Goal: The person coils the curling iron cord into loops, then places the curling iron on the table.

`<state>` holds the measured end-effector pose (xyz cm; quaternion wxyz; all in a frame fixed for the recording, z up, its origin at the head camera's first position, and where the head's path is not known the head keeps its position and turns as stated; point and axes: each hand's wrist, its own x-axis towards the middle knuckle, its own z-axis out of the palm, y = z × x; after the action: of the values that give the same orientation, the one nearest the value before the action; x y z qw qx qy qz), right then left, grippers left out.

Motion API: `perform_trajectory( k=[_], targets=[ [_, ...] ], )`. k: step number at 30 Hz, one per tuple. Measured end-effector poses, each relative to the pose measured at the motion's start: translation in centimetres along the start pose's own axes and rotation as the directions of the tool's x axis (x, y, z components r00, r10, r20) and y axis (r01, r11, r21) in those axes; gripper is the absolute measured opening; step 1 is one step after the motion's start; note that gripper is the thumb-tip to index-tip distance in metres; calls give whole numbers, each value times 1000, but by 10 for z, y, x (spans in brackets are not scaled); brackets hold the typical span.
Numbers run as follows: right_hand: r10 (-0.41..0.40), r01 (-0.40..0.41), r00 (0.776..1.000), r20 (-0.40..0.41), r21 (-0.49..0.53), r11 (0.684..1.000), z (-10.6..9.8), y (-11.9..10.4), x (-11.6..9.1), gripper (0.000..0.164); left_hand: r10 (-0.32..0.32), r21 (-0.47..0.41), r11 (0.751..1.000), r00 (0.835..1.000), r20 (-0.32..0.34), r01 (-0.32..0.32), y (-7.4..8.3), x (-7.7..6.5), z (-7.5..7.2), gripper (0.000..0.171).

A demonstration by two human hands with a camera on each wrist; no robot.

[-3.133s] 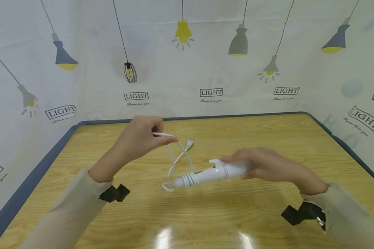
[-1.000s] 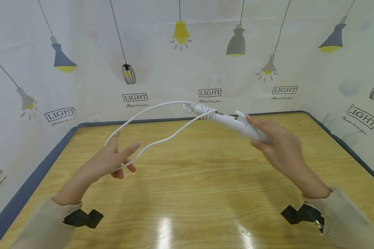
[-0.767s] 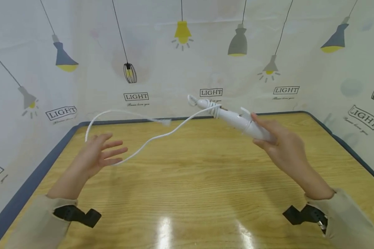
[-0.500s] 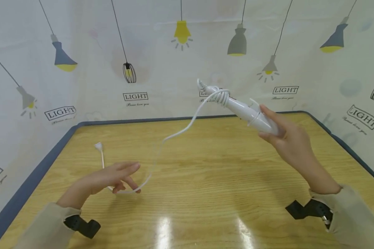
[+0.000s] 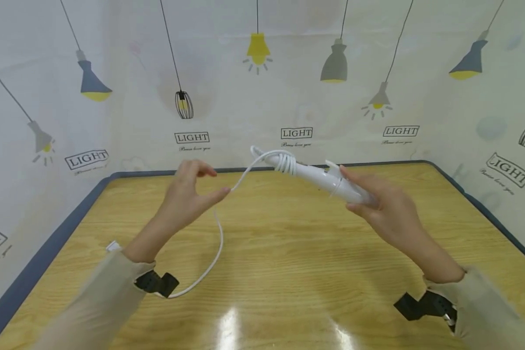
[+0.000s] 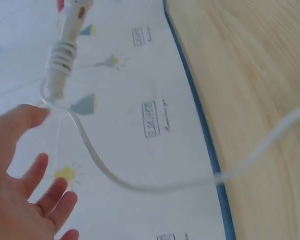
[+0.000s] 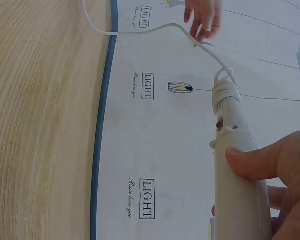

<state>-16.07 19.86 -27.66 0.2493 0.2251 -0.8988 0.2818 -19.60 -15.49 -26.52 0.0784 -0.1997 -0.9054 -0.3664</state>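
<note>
My right hand (image 5: 391, 201) grips a white curling iron (image 5: 317, 176) by its thick end, holding it in the air over the table with its narrow end tilted up and leftward. Several turns of white cord (image 5: 285, 164) wrap that narrow end. The loose cord runs past my left thumb tip and curves down over the table. My left hand (image 5: 183, 194) is raised beside it, fingers apart and not closed round anything; in the left wrist view, the thumb tip (image 6: 40, 116) is right at the cord. A white plug (image 5: 113, 246) shows at the left, partly behind the left sleeve.
Below is a wooden table (image 5: 288, 272) with a dark blue edge. A printed cloth (image 5: 245, 97) with lamp drawings stands behind it and along both sides. Black straps (image 5: 156, 282) with cameras sit on both wrists.
Earlier, my left hand pinched the cord, then swung left with it across its fingers. Since half a second ago it has risen rightward off the lower cord; the curling iron has dropped slightly and moved left.
</note>
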Motion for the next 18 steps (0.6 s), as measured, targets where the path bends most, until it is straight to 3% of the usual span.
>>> perform_trajectory(
  k=[1,3,5,7,10,13,18],
  targets=[
    [-6,6,1000,1,-4,1000,1,-1,0,71,42,-19,999,999,-25,-42,4,3,2,46],
    [-17,17,1000,3,-5,1000,4,-2,0,71,99,-78,992,995,18,-97,12,8,7,52],
    [-30,31,1000,7,-5,1000,5,-3,0,70,109,-167,982,990,95,-92,19,12,13,48],
    [-37,37,999,18,-9,999,7,-3,0,70,94,-249,967,987,130,-60,25,14,17,36],
    [-40,40,999,38,-19,999,9,-3,-1,69,75,-294,955,991,109,-40,33,16,20,27],
    [-45,47,998,47,-39,998,11,-2,-2,68,80,-274,960,995,63,-60,40,19,22,28],
    [-51,55,996,79,-53,997,18,-2,-1,68,133,-305,946,989,59,-109,55,21,33,28]
  ],
)
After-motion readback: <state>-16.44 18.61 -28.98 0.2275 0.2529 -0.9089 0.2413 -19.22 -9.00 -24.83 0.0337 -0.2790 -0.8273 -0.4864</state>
